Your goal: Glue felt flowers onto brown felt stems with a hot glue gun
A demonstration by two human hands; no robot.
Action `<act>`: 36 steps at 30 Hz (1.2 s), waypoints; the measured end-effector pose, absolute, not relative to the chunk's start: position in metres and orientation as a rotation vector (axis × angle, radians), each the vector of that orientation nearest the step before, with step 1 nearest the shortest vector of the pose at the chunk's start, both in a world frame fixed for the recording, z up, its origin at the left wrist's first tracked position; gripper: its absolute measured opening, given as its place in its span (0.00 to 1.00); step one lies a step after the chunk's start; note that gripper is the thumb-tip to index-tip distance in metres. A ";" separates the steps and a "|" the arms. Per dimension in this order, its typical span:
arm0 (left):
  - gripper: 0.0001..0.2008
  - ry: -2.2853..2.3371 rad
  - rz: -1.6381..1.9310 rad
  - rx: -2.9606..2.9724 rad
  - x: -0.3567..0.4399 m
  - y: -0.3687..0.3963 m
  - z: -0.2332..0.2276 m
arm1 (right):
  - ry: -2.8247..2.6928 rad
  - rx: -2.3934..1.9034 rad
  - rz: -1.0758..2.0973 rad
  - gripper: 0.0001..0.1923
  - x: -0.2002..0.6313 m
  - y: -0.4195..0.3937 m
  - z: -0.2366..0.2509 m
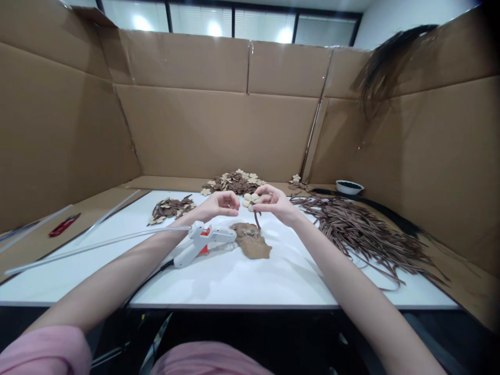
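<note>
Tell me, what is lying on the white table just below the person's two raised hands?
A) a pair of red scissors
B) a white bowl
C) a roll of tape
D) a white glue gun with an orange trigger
D: the white glue gun lies on the white table right under the left hand and near the right hand, which pinches a small cream flower piece.

A white worktop sits inside tall brown cardboard walls that fold around its far edge and both sides; above the cardboard, a row of windows with dark frames and closed blinds shows bright ceiling-light reflections; a white wall stands right of the windows.
</note>
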State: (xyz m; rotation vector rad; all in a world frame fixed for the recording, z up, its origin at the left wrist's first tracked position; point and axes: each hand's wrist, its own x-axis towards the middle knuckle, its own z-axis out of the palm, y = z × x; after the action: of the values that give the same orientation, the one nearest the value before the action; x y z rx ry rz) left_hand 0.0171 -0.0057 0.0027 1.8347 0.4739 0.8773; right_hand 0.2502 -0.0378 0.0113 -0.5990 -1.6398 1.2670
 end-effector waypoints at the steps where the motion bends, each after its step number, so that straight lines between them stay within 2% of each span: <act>1: 0.14 0.459 0.908 1.798 0.017 -0.006 0.004 | -1.660 -0.623 1.237 0.24 0.248 -0.037 0.009; 6: 0.19 0.401 0.925 1.729 0.021 -0.011 0.007 | -1.722 -0.714 1.164 0.25 0.238 -0.041 0.005; 36: 0.22 0.397 0.838 1.686 0.018 -0.014 0.008 | -1.754 -0.802 1.216 0.25 0.231 -0.049 0.006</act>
State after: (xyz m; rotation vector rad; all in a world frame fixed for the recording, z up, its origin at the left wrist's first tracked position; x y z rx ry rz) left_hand 0.0178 -0.0143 0.0076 1.6861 0.3968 0.8383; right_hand 0.2307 -0.0492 0.0061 -0.8022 -1.7543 1.2164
